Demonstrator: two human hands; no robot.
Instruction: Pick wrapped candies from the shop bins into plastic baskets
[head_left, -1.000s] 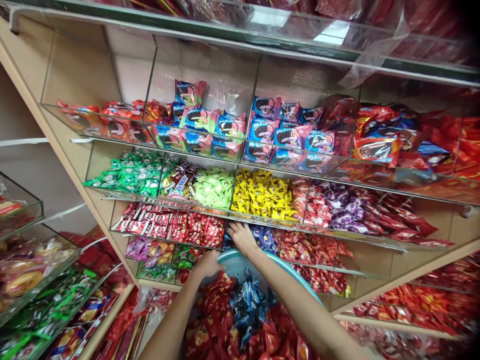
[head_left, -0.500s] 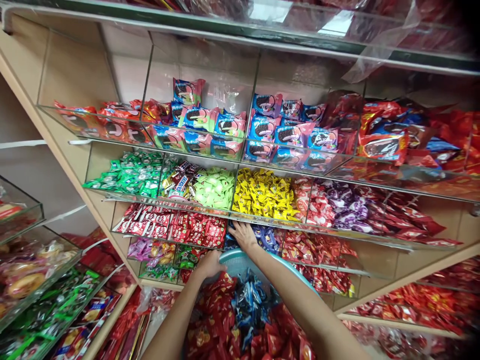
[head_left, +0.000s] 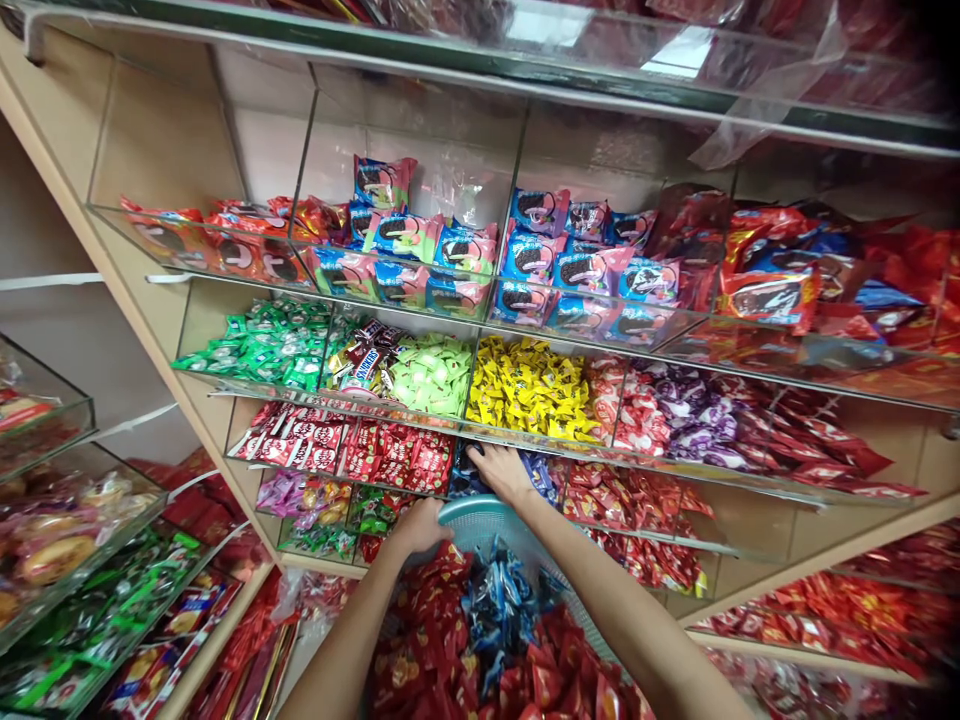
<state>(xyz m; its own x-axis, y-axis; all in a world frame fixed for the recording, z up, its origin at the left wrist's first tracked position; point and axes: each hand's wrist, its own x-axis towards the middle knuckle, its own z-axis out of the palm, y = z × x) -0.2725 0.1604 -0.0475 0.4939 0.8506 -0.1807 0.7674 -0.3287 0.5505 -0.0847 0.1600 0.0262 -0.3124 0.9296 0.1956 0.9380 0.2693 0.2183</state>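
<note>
The scene is seen from a single camera worn on the head, faced forward and tilted down at the stocked shelves (head_left: 525, 430). Both forearms are taken in from the bottom edge, close to the lens; the shelves are viewed from beyond them.

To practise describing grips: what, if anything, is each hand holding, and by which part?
The left hand holds the teal basket by its rim; whether the right hand holds anything cannot be told.
</note>
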